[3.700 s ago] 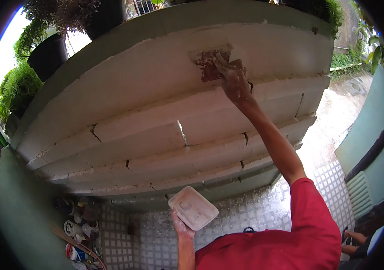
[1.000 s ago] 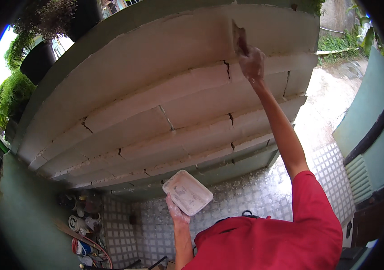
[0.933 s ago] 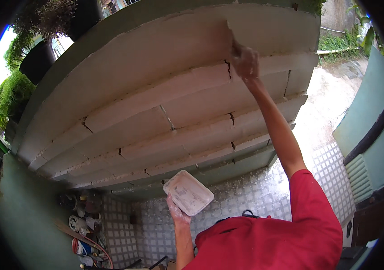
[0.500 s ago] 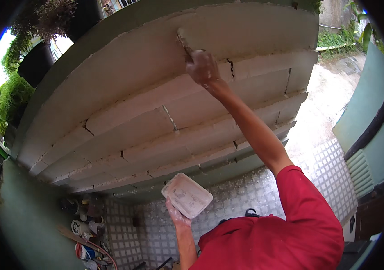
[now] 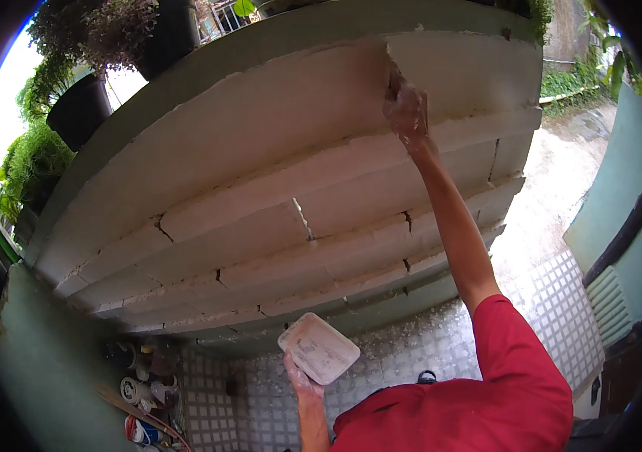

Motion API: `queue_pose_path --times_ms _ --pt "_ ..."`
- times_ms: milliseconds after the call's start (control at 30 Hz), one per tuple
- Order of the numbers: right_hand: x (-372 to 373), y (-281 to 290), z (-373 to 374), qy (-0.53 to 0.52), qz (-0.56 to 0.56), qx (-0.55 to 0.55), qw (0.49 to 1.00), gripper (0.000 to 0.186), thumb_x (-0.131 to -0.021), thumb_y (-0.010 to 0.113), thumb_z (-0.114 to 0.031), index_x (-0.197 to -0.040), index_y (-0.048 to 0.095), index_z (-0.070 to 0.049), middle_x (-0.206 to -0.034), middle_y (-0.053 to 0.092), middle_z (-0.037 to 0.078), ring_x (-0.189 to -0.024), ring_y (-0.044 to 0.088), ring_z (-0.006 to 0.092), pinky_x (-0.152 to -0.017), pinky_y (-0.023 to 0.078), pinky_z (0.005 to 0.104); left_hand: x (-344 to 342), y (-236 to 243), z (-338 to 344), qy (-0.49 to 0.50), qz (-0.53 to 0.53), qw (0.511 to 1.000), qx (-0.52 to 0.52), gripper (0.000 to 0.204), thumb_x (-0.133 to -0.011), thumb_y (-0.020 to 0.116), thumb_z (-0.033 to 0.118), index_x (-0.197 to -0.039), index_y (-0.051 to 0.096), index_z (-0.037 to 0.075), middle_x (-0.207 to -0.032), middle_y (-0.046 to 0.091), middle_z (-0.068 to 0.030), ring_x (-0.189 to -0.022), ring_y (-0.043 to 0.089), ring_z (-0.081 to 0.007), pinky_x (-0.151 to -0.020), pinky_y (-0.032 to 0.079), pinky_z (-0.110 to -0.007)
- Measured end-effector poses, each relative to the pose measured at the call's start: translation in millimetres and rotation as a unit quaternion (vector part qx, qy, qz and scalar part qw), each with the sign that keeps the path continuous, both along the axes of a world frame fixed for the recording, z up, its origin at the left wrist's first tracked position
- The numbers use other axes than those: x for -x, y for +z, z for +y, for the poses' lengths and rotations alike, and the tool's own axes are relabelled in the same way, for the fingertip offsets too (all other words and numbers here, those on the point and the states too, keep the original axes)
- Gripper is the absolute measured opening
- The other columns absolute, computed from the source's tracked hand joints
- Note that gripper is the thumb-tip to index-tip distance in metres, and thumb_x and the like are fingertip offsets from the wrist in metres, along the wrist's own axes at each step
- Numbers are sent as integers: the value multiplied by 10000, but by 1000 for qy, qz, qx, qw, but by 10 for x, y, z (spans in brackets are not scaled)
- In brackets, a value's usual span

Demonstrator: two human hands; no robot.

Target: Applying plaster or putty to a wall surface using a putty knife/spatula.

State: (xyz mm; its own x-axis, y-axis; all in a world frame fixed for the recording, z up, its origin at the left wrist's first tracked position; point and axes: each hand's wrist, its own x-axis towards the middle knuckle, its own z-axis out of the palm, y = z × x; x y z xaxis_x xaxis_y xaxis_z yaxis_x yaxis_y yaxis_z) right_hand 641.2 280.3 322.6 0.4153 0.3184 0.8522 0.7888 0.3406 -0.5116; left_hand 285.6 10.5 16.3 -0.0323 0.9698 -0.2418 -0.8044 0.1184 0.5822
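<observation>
My right hand [image 5: 407,113], smeared with white, is closed round a putty knife [image 5: 391,68] at the end of my outstretched arm. The blade is at the top band of the pale block wall [image 5: 276,98], just below its green upper edge; the grip is mostly hidden by my fingers. Low in front of me, my left hand [image 5: 304,377] grips a shallow white plastic tub [image 5: 324,348] by its near left side. Pale paste smears its inside. Dark cracks and open joints run between the blocks below my right hand.
Potted plants [image 5: 80,109] stand along the wall's top at left. Cans and containers [image 5: 136,392] and a wooden stick crowd the lower left beside a green wall [image 5: 50,354]. Beneath me is a checkered tile floor [image 5: 404,339]. Another green wall [image 5: 614,203] rises at right.
My right hand and the putty knife have moved right along the wall's top band. The view has shifted slightly. My left hand still holds the tub low down.
</observation>
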Motion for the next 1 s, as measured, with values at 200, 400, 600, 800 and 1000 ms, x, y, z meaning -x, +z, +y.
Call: queue_pose_path --times_ms 200,400,600,800,1000 --pt "343 -143 405 -126 -116 -105 980 428 -812 529 -49 -1230 599 -113 -719 602 239 -676 586 440 -620 489 482 94 -9 56 16 -7 1000 19 591 -897 490 474 -1359 414 113 -1316 506 -74 -1194 502 -283 -985 444 -460" --pt "1058 125 50 14 -151 -2 988 307 -771 547 -26 -1064 639 -14 -880 649 233 -733 617 428 -639 496 506 174 43 109 17 10 1000 24 593 -896 483 481 -1360 409 120 -1327 496 -76 -1192 504 -288 -980 447 -472" --pt "583 157 101 159 -217 -283 921 315 -793 531 9 -1082 648 -34 -917 656 215 -787 632 412 -647 512 475 77 106 135 8 19 1000 21 585 -900 470 476 -1359 410 119 -1322 498 -79 -1193 504 -285 -978 447 -474" --pt "297 250 -142 -14 -98 -34 995 289 -824 503 -36 -1070 655 -35 -867 624 263 -813 623 436 -688 517 473 123 55 104 -5 9 1000 15 559 -928 418 456 -1364 413 106 -1315 511 -93 -1193 512 -288 -986 453 -477" --pt "511 141 249 -153 -201 -82 964 334 -763 510 -42 -1064 654 -30 -805 626 251 -746 614 446 -680 503 504 149 12 147 15 10 999 29 557 -926 424 454 -1367 410 115 -1320 505 -87 -1200 505 -285 -983 453 -480"
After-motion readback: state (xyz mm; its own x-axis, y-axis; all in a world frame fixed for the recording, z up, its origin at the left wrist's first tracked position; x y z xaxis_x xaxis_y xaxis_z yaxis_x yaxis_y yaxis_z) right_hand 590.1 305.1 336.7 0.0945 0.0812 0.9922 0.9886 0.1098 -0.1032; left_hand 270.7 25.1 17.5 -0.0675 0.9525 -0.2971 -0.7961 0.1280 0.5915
